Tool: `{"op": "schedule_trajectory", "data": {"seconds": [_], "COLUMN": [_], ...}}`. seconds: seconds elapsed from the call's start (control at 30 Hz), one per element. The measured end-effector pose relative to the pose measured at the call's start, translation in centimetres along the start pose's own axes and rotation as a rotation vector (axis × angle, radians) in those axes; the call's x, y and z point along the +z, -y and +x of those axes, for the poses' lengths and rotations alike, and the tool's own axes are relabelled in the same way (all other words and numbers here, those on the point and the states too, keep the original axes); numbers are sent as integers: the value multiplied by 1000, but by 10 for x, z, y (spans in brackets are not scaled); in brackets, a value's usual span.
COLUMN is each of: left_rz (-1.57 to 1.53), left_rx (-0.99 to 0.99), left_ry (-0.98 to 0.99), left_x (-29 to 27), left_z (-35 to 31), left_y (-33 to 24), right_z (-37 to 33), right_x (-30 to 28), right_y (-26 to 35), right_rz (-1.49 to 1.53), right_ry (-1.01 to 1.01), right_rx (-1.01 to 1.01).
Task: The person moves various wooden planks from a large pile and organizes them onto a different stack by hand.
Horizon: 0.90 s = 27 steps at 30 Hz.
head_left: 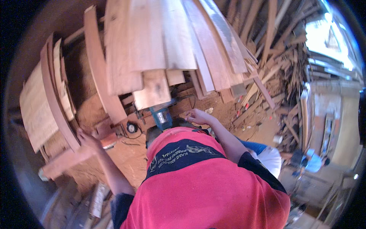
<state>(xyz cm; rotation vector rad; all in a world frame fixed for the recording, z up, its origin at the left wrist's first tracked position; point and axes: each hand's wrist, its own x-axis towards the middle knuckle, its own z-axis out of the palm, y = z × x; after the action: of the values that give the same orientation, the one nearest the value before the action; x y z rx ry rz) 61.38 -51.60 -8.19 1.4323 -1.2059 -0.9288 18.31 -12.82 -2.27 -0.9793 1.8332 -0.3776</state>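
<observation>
My left hand is at the lower end of a long reddish plank, its fingers stretched along the plank's edge and seeming to touch it. Under that end runs a wooden crossbeam. My right hand is in front of my body with its fingers apart and loosely bent, and I see nothing in it. To its left is a teal power tool with a silver part; its kind is hard to make out. The tool lies just below the end of a short pale board, partly hidden by my body.
Wide pale boards lie side by side ahead of me. A single curved-looking plank stands apart to their left. Scrap wood is heaped at the right. A black round object with a cord lies near the sawdust-covered ground. Another person is at far right.
</observation>
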Motion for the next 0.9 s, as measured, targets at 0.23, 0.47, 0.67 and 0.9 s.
{"op": "schedule_trajectory", "data": {"seconds": [0.23, 0.47, 0.67, 0.9], "left_rz": [56, 124, 237, 405], "left_rx": [-297, -256, -158, -68], "left_ry": [1021, 1168, 1115, 1227], "left_x": [75, 112, 114, 134], "left_z": [-225, -255, -257, -284], "left_y": [-84, -122, -136, -158], "right_z": [-51, -47, -27, -17], "right_x": [-126, -156, -128, -140], "right_y": [34, -81, -106, -133], "right_rz": [611, -250, -635, -737], "right_ry": [-179, -805, -879, -916], "right_rx": [-176, 138, 174, 69]}}
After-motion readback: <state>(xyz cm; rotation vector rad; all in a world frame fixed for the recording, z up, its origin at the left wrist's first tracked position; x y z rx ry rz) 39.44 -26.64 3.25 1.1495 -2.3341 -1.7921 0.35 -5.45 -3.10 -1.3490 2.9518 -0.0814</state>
